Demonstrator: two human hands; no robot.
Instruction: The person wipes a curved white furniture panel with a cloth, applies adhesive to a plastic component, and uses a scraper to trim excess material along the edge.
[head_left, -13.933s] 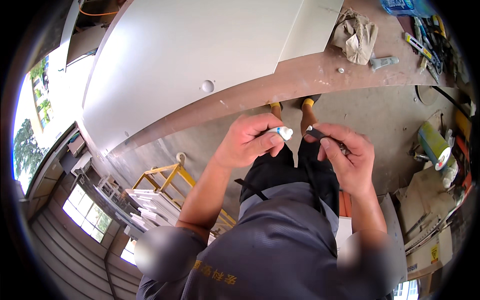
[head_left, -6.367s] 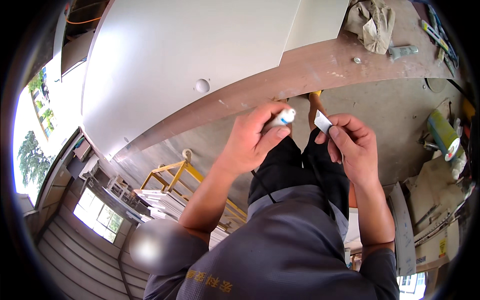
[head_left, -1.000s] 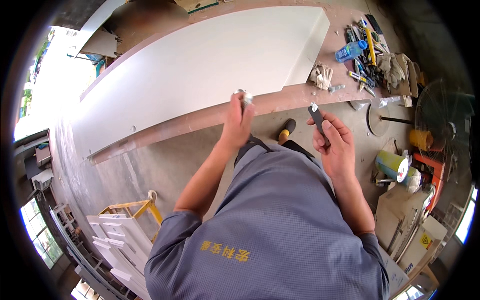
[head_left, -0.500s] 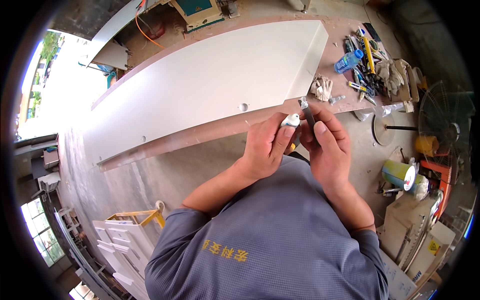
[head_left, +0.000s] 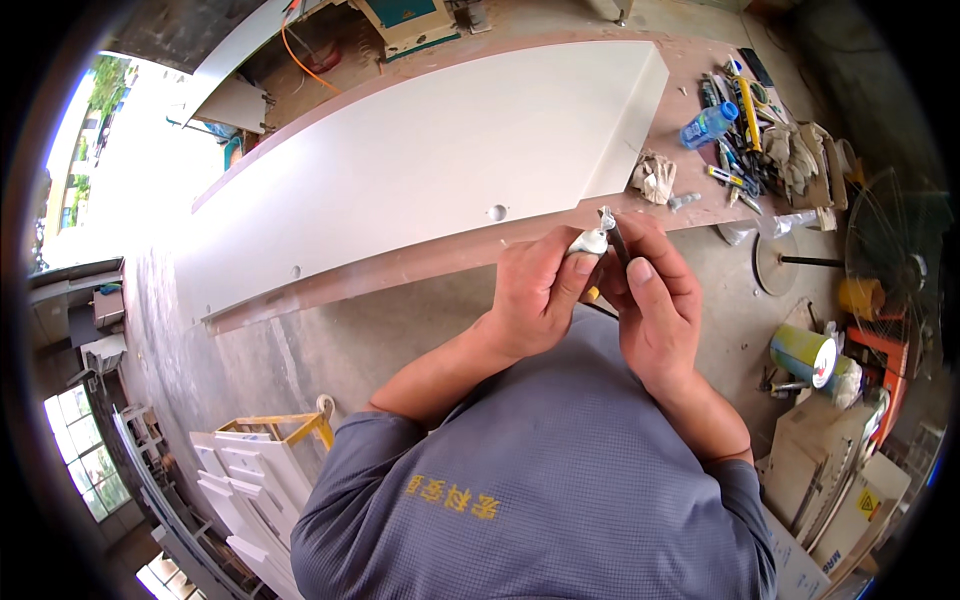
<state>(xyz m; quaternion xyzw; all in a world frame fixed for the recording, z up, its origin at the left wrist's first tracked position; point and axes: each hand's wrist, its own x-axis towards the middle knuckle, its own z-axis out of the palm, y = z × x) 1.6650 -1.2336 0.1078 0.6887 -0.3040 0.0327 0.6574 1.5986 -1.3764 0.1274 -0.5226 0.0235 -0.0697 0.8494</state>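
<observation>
My left hand (head_left: 533, 295) is wrapped round a small white squeeze tube (head_left: 588, 242), its thumb pressed along the tube. In my right hand (head_left: 662, 315) a narrow dark blade-like tool (head_left: 618, 245) points up and away from me, pinched between thumb and fingers. A blob of white paste (head_left: 606, 217) sits on the tool's tip. The tube's nozzle end meets the tool just below that blob. Both hands are close together over the near edge of the bench, short of a large white panel (head_left: 400, 150) with round holes along its near side.
The pinkish workbench (head_left: 440, 258) carries the panel. To its right lie a crumpled glove (head_left: 653, 177), a blue-capped bottle (head_left: 708, 126), a yellow tube (head_left: 748, 112) and a heap of tools. A fan (head_left: 890, 255) and a paint can (head_left: 800, 352) stand at right; white boards (head_left: 245, 490) lean at lower left.
The tube's nozzle and the tool's tip have come together; before, a small gap lay between them. The tube has tilted toward the tool. The whole view has shifted slightly.
</observation>
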